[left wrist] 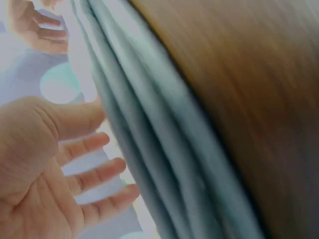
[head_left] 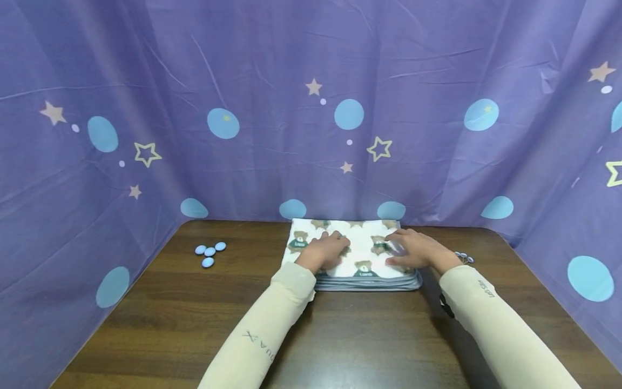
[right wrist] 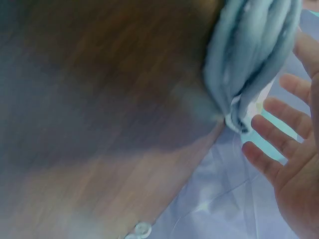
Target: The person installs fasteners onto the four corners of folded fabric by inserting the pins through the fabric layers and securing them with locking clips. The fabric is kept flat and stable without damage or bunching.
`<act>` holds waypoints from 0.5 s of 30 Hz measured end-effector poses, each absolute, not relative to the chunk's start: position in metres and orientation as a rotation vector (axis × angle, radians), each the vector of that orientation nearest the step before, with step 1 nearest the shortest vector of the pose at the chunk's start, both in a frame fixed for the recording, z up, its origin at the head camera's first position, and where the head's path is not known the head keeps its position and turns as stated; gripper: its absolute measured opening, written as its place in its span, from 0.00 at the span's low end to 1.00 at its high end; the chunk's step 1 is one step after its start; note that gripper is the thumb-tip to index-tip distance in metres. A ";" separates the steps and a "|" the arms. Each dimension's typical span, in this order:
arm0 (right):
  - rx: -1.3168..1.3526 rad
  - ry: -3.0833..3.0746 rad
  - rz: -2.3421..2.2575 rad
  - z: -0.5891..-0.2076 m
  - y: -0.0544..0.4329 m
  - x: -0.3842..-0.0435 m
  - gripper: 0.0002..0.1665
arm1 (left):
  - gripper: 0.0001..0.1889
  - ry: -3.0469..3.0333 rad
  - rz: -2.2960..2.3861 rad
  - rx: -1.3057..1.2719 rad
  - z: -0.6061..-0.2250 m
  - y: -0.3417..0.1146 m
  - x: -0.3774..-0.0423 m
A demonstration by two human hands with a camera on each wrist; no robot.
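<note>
Totals one folded blanket [head_left: 359,247] on one wooden table [head_left: 165,302]; from the blanket, counts one left hand [head_left: 326,253] at nine o'clock, one right hand [head_left: 420,249] at three, two sleeves [head_left: 486,319] at four and eight, four light-blue discs [head_left: 210,252] beyond nine, three visible discs [head_left: 464,255] beyond three

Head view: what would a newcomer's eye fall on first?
Probably the folded bear-print cloth near the far edge of the brown table, with the left hand and right hand over it. Behind hangs a star-printed purple curtain. Small pale blue round pieces lie toward the table's left side.
</note>
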State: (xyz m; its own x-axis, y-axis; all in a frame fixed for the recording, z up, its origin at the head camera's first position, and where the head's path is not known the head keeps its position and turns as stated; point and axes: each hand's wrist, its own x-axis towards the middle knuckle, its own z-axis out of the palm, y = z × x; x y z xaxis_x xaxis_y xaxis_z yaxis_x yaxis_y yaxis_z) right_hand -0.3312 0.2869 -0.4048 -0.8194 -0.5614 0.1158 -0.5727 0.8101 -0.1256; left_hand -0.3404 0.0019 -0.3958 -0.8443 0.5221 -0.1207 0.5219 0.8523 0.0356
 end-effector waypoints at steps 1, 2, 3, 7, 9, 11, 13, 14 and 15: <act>0.904 -2.909 0.232 -0.404 0.291 -0.329 0.37 | 0.24 2.891 0.010 0.881 -0.396 0.005 -0.340; 0.902 -2.892 0.220 -0.404 0.294 -0.328 0.35 | 0.23 2.879 0.018 0.938 -0.396 0.008 -0.340; 0.900 -2.874 0.220 -0.404 0.298 -0.326 0.33 | 0.23 2.865 0.040 0.992 -0.396 0.010 -0.339; 0.878 -2.811 0.192 -0.403 0.315 -0.319 0.27 | 0.21 2.803 0.134 1.172 -0.395 0.021 -0.337; 0.856 -2.798 0.178 -0.403 0.324 -0.316 0.25 | 0.20 2.771 0.194 1.232 -0.395 0.027 -0.335; 0.845 -2.788 0.159 -0.402 0.334 -0.312 0.23 | 0.20 2.747 0.233 1.276 -0.395 0.031 -0.334; 0.841 -2.777 0.152 -0.401 0.343 -0.308 0.21 | 0.20 2.720 0.296 1.313 -0.396 0.036 -0.333; 0.829 -2.776 0.150 -0.400 0.348 -0.306 0.21 | 0.20 2.705 0.334 1.326 -0.397 0.038 -0.333; 0.827 -2.769 0.150 -0.400 0.352 -0.304 0.20 | 0.19 2.686 0.383 1.336 -0.397 0.040 -0.333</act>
